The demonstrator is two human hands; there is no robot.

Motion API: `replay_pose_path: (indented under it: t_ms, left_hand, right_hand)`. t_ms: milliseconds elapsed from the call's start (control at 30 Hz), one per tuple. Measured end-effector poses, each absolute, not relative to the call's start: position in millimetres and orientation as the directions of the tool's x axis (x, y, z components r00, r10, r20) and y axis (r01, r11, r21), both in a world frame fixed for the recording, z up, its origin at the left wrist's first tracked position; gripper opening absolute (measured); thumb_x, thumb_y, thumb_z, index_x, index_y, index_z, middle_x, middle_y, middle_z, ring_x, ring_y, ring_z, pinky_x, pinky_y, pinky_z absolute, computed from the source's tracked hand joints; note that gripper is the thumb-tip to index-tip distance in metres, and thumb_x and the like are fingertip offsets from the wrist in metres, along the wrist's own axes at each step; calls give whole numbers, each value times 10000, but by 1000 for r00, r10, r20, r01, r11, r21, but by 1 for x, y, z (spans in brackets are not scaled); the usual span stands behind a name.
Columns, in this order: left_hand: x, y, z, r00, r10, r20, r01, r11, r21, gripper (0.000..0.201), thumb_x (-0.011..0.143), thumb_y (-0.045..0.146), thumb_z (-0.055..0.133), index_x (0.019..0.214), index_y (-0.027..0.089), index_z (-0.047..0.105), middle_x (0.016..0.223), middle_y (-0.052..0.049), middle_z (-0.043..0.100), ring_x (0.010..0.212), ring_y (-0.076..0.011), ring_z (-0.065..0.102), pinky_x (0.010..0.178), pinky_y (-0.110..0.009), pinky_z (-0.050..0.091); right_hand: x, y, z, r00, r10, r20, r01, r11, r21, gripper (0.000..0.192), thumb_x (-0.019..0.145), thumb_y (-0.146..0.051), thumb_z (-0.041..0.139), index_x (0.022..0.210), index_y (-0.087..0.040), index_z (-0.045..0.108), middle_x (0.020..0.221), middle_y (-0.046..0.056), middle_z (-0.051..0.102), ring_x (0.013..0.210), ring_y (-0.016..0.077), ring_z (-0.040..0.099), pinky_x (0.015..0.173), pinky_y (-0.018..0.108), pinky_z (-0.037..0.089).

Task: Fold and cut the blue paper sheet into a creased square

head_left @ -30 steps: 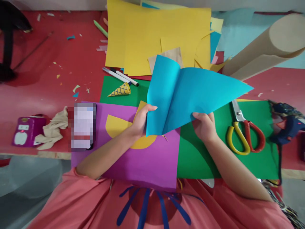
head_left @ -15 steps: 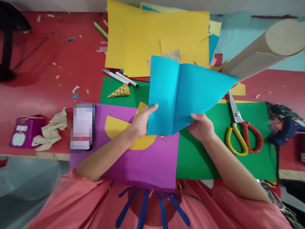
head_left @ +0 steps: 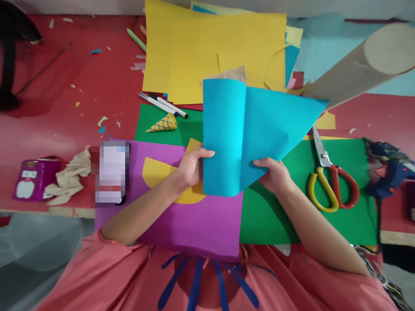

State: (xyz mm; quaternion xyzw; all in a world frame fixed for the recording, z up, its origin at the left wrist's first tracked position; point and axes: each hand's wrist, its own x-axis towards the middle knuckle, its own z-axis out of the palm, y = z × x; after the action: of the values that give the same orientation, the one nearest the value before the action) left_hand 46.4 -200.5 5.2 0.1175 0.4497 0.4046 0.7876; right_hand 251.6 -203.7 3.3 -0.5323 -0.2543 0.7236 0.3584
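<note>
- Where the blue paper sheet (head_left: 246, 134) showed a flatter, opened fold half a second ago, its left panel now curls over further and its lower edge sits lower, covering more of the yellow cut-out (head_left: 155, 170).
- The left hand (head_left: 191, 166) remains at the sheet's left edge, thumb laid across the front face, grip closed on the paper.
- The right hand (head_left: 272, 175) has shifted slightly lower; its grip pinches the sheet's lower right edge.
- The sheet is held raised between both hands, above the seam where the purple sheet (head_left: 194, 220) meets the green sheet (head_left: 292, 207) on the counter (head_left: 65, 108).
- The sheet's pointed right corner extends over the scissors (head_left: 330, 177), which lie flat on the green sheet, well apart from the right hand.
</note>
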Motion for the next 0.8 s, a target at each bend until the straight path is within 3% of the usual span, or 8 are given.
replay_pose_path:
  t_ms: [100, 200, 367, 567, 800]
  left_hand:
    - [48, -200, 8, 224, 737, -638, -485, 652, 583, 457, 516, 217, 737, 969, 195, 682, 928, -30, 760, 1035, -336, 670, 978, -505, 493]
    - [48, -198, 15, 251, 674, -694, -429, 721, 545, 443, 595, 255, 751, 1028, 180, 689, 959, -65, 757, 1058, -344, 663, 986, -524, 490]
    - [40, -202, 25, 254, 677, -691, -494, 705, 509, 333, 744, 319, 699, 1041, 170, 687, 1011, -108, 747, 1171, -352, 611, 1045, -534, 449]
    - [27, -209, 23, 42, 746, -665, -605, 549, 577, 289, 768, 283, 679, 1042, 190, 682, 989, -68, 755, 1189, -322, 605, 1082, -476, 445]
    - [20, -208, 13, -27, 779, -627, -626, 476, 618, 369, 808, 295, 657, 1167, 209, 635, 1078, -60, 740, 1240, -295, 571, 1104, -448, 425]
  right_hand:
    - [250, -208, -4, -205, 820, -535, -154, -566, -810, 415, 606, -288, 690, 1015, -221, 692, 920, 33, 767, 991, 333, 690, 922, 511, 530]
    - [247, -211, -5, -245, 834, -495, -62, -523, -850, 296, 646, -319, 713, 918, -204, 699, 939, 38, 765, 974, 315, 688, 943, 499, 513]
    - [244, -207, 9, -270, 833, -482, -161, -533, -831, 408, 675, -331, 762, 1061, -238, 668, 1025, 35, 748, 1004, 292, 683, 953, 483, 512]
    - [249, -194, 16, -167, 881, -443, -331, -473, -816, 555, 662, -354, 771, 1169, -330, 546, 946, -34, 689, 796, 173, 671, 675, 320, 567]
    - [259, -198, 9, 77, 939, -336, -283, -303, -910, 396, 643, -214, 780, 938, -293, 530, 768, -86, 612, 576, 99, 567, 525, 242, 494]
